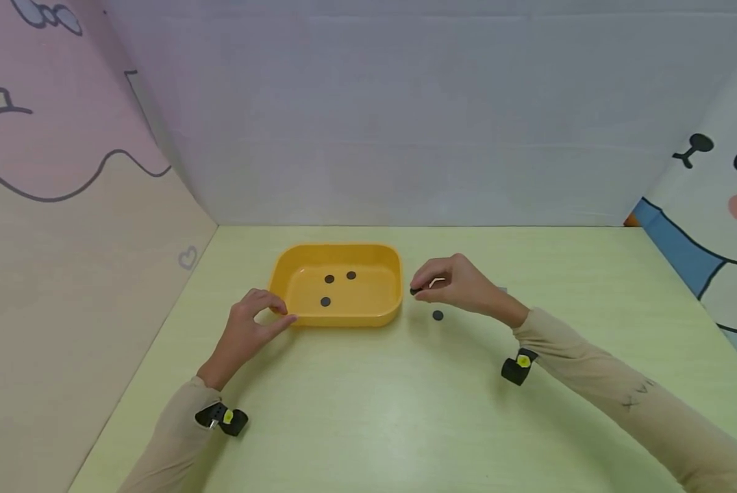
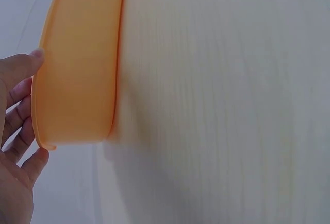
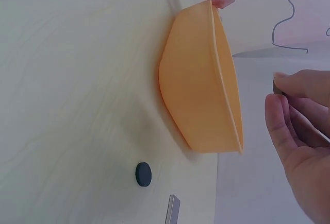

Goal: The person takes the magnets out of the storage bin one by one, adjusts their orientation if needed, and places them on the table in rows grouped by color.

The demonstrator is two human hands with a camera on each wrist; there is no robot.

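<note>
Tray (image 1: 338, 316): discs (image 1: 329, 279) only overhead.

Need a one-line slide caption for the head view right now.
Left hand holds the yellow tray with three dark discs inside; right hand pinches another disc beside it.

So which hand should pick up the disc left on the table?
Probably the right hand: it hovers just above the loose disc, though it already pinches a dark disc. The left hand holds the tray rim on the far side.

Head view high, facing down-forward; wrist views close, low; all share tray (image 1: 338, 318).
</note>
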